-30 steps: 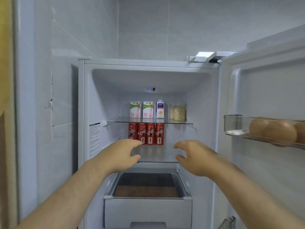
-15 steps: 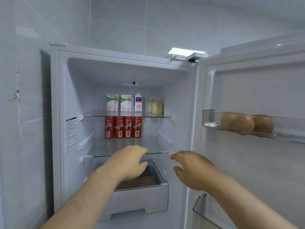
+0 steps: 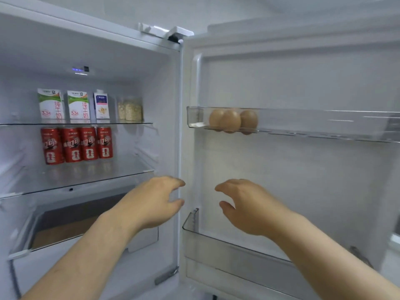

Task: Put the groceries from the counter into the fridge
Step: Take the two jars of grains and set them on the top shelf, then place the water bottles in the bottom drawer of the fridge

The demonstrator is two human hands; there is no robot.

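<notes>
Fridge [image 3: 160,87] open, door [image 3: 303,180] at right. Your left hand [image 3: 155,202] and right hand [image 3: 249,206] hover empty, fingers loose. Cartons [image 3: 62,105] and cans [image 3: 75,145] line far shelves [image 3: 108,173] upright; eggs [image 3: 232,121] sit in door rack [image 3: 324,131] so they can't roll.

Red cans [image 3: 76,145] block the back left of the middle shelf [image 3: 121,169]; bare glass lies before and beside them.

Cartons [image 3: 62,106] above cans [image 3: 76,145]; eggs [image 3: 232,121] right.
</notes>
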